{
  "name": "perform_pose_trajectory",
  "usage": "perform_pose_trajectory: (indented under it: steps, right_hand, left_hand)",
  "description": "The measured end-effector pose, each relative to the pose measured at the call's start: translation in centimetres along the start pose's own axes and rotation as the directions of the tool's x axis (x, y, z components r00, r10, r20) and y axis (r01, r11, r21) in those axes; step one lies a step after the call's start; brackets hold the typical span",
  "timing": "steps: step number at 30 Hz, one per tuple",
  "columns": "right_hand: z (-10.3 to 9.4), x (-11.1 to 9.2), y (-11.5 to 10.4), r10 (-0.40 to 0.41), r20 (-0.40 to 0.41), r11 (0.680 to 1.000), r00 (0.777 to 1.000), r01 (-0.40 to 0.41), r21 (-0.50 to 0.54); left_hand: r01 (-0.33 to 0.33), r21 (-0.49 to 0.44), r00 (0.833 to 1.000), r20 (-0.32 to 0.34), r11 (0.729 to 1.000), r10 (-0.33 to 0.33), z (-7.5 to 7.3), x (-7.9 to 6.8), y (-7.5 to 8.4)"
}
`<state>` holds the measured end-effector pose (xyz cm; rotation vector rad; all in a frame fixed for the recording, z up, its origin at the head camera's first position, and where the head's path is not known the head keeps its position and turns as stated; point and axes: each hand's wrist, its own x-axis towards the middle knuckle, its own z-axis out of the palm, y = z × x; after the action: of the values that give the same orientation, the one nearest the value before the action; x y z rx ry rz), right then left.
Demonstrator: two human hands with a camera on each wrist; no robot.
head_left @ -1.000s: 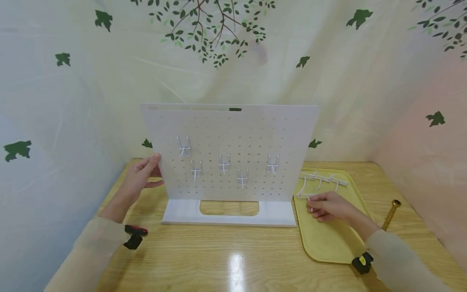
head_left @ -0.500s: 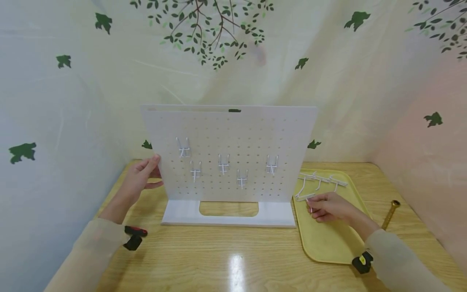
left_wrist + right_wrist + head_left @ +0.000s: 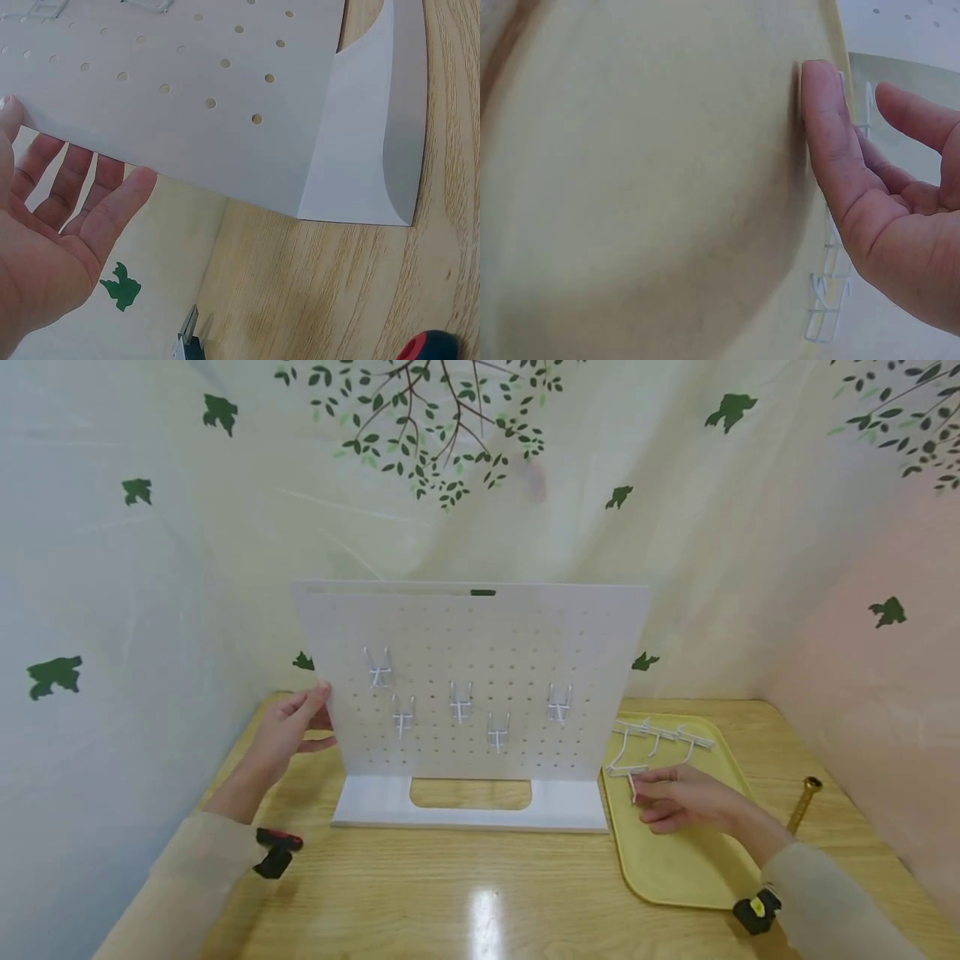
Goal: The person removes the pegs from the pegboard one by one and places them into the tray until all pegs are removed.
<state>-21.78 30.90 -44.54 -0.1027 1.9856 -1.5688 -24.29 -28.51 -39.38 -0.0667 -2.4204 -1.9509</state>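
Observation:
A white pegboard [image 3: 480, 643] stands upright on its white base, with several white wire hooks [image 3: 558, 703] in its holes. My left hand [image 3: 288, 739] grips its left edge; in the left wrist view the thumb is on the front and the fingers [image 3: 56, 176] reach behind. Over the tray's left side, my right hand [image 3: 686, 802] pinches a small white wire hook [image 3: 632, 788] at its fingertips. In the right wrist view, the fingers [image 3: 836, 142] partly hide that hook.
More white wire hooks [image 3: 663, 731] lie at the far end of the yellow tray [image 3: 675, 881]. Right of it on the wooden table [image 3: 420, 893] is a gold-coloured rod [image 3: 804, 806]. Near my left wrist are a red-and-black handle [image 3: 431, 349] and a metal tool tip [image 3: 187, 337].
My right hand has shifted slightly, and the hook it pinches now sticks out further left of the fingertips. The left hand stays on the pegboard edge. The head view has tilted slightly up.

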Motion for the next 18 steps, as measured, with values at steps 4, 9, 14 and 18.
perform_pose_trajectory:
  steps: [4,9,14,18]
  right_hand:
    - [-0.3,-0.5,-0.7,-0.011,-0.004,1.0,1.0,0.011,-0.006]
    - [-0.7,-1.0,-1.9,-0.039,-0.018,0.999,0.999,0.04,0.003]
    - [-1.1,-1.8,-3.7,-0.104,0.015,0.994,0.994,0.104,0.018]
    - [-1.2,-2.5,-5.6,-0.169,0.033,0.985,0.985,0.168,0.034]
  left_hand:
    - [-0.001,-0.006,1.0,-0.002,1.0,0.001,-0.1,0.1,0.1]
    - [0.007,-0.001,1.0,-0.008,1.0,-0.007,-0.2,-0.1,0.2]
    - [0.011,0.005,1.0,-0.005,1.0,-0.011,0.0,-0.2,0.3]
    - [0.013,0.004,1.0,-0.005,1.0,-0.013,0.1,-0.1,0.2]
